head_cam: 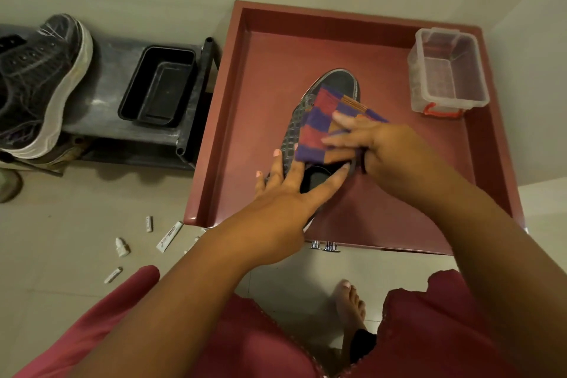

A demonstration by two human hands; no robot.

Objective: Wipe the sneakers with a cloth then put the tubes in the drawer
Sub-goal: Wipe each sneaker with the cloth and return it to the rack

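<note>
A dark grey sneaker lies in the open reddish drawer, toe pointing away from me. My left hand grips its heel and opening. My right hand presses a folded purple, red and orange checked cloth onto the shoe's upper. Several small white tubes lie scattered on the floor tiles left of the drawer's front corner. A second dark sneaker with a white sole rests on a low grey rack at the far left.
A clear plastic box with a red handle stands in the drawer's far right corner. A black tray sits on the grey rack. My bare foot and red clothing are below the drawer front.
</note>
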